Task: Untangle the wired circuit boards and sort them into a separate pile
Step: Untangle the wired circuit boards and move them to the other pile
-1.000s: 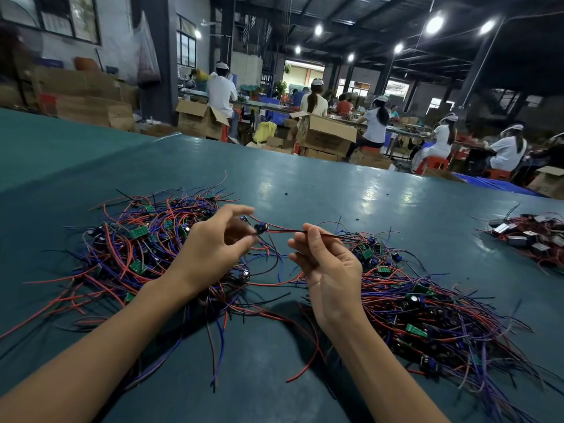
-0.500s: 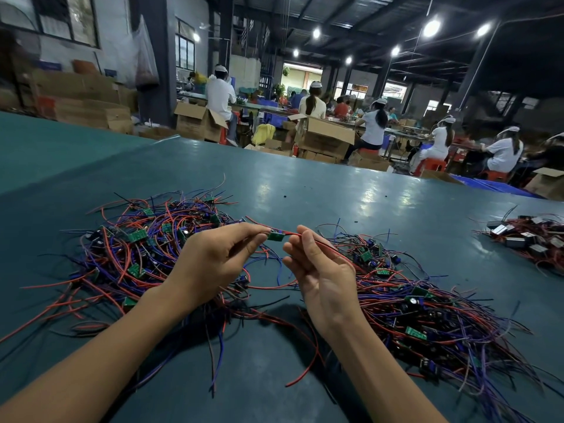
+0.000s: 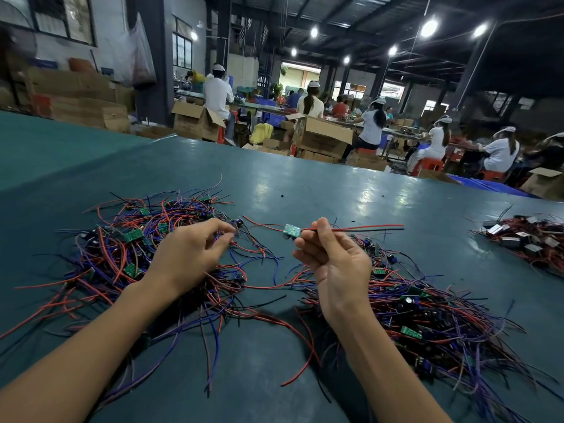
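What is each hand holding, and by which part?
The right hand pinches the red and black wires just beside the small green circuit board; left hand: grip cannot be told.

Green board (image 3: pixel 289 230) raised, red-black leads (image 3: pixel 366 228) pointing right; tangled pile (image 3: pixel 137 248) left, second pile (image 3: pixel 427 315) right.

Dim workshop; ceiling lamps (image 3: pixel 428 28); cardboard boxes (image 3: pixel 320 137); windows (image 3: pixel 64 18)
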The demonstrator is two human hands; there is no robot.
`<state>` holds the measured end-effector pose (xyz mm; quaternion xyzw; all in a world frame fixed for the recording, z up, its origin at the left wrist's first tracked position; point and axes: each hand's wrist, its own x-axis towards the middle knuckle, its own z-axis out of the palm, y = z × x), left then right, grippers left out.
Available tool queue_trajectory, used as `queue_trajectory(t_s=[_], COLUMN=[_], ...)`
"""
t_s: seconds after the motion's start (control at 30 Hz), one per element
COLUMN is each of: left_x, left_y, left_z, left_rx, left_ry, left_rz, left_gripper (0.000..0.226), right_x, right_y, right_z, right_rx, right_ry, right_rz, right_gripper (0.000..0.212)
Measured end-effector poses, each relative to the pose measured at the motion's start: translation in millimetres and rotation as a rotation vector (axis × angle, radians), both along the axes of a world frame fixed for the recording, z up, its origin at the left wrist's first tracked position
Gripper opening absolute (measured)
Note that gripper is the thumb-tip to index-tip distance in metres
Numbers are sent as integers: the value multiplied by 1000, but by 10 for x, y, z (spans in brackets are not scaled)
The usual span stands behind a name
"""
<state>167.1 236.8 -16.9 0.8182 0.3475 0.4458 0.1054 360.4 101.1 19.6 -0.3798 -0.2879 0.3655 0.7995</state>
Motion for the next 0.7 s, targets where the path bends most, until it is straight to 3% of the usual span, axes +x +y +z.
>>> queue_trajectory(t_s=[0.1,0.23,0.3,0.43,0.57,0.7], left_x=[-12,-34,-34,-7,-42,-18], left_y=[3,-34,-42,-63,-74,-75], left_z=[10,47,78,143,157,142], left_rx=[-69,-10,-27,-41,-74,-50], left_ry=[188,538,640,736,700,703], left_rz=[41,-43,-85,-208,-255,-308], left_gripper=[16,25,38,34,33,26], right_x=[291,902,1195,1589,1684,1590], right_y=[38,216,273,268,232,141], right_z=[257,519,494,275,225,471], right_rx=[-63,-316,-451,-708,-707,-582], right_ry=[-73,-83,-48,53,164,312], right_rz=[-89,-315,-373,-257,-180,-198], right_gripper=[18,5,15,12,13,57])
